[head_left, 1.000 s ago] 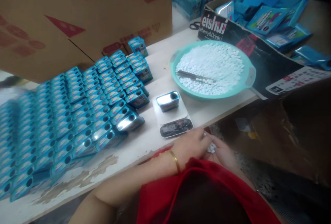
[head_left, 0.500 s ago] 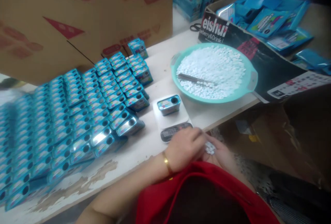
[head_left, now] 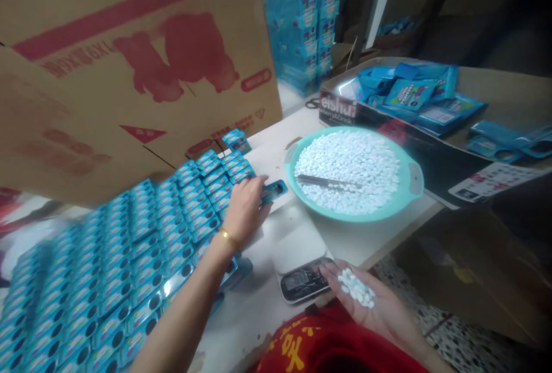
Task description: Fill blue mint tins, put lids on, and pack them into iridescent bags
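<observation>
My left hand (head_left: 246,206), with a gold bracelet at the wrist, grips a small blue tin (head_left: 276,189) by its left end. It is at the right edge of the rows of similar blue tins (head_left: 181,212), each with a dark round spot on top. My right hand (head_left: 375,310) lies palm up near the table's front edge, cupping a small heap of white tablets (head_left: 357,288). Between my hands sits a small digital scale (head_left: 297,238), its white pan bare and its dark display towards me.
A mint-green basin (head_left: 411,175) of white tablets with a flat metal tool (head_left: 325,181) in it stands right of the scale. Behind are a large carton (head_left: 142,74), stacked blue packs (head_left: 302,34) and an open box (head_left: 345,110) of blue packaging.
The tin that stood on the scale is now in my left hand, which has moved from my right hand up and left to the rows. My right palm has come into full view.
</observation>
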The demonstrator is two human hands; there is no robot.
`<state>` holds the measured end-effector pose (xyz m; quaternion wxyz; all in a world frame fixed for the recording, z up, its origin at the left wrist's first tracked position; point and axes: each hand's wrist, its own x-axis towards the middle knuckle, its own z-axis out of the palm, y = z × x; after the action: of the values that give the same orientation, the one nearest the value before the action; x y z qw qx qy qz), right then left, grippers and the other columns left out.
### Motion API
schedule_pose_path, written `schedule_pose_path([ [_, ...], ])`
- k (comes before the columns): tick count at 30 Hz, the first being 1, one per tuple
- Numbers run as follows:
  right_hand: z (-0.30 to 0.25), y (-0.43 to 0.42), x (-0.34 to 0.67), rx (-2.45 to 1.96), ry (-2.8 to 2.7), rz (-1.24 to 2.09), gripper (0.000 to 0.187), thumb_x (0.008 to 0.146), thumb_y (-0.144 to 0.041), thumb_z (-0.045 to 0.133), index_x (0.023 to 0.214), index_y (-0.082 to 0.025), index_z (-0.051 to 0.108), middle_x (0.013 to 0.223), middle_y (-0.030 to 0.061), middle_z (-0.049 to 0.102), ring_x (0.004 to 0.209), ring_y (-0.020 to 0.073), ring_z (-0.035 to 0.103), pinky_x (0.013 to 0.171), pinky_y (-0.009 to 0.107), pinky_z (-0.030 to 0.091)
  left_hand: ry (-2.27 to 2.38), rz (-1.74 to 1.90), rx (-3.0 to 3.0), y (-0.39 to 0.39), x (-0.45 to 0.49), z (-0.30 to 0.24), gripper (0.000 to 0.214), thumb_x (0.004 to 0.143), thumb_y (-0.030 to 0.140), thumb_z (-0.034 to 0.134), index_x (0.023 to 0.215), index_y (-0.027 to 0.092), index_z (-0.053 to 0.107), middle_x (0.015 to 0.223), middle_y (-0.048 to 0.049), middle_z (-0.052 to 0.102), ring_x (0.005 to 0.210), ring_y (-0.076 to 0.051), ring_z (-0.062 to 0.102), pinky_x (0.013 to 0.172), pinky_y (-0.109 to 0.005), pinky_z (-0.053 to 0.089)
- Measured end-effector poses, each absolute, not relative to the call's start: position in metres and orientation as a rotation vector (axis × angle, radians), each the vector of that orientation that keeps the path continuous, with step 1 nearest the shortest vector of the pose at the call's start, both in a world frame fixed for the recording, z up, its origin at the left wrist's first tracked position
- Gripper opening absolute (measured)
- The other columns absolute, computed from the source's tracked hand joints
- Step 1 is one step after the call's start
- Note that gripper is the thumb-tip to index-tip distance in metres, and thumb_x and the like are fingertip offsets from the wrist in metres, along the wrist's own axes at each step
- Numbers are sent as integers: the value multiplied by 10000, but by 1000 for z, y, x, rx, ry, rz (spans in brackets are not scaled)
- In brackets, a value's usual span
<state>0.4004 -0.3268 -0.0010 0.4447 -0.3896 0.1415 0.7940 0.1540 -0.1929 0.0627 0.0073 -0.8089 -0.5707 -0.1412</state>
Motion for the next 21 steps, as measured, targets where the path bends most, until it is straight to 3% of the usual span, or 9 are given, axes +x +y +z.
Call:
schedule_pose_path([
  [5,0,-317,395,-998,341,1962,179,789,-54,651,967,-46,676,1031,168,721,1078,263,644,918,312,557,-1977,-508,-2585,-150,134,59,408,732,336,641,1087,178,514,1026,-86,631,944,-236,591,839,-355,466],
  [12,-2,-305,393,-1021,287,1982,160,773,-27,661,930,-47,687,982,155,736,1020,250,673,901,305,566,-2126,-713,-2569,-131,120,36,540,745,284,627,1249,205,450,1106,-73,632,1020,-219,606,879,-347,481],
  [21,-13,-295,389,-1034,291,2010,131,737,-27,700,861,-58,729,968,144,742,982,237,691,899,296,566,-2191,-175,-2351,-131,103,17,432,797,249,587,1218,197,504,1128,-110,630,1074,-276,575,904,-404,422],
])
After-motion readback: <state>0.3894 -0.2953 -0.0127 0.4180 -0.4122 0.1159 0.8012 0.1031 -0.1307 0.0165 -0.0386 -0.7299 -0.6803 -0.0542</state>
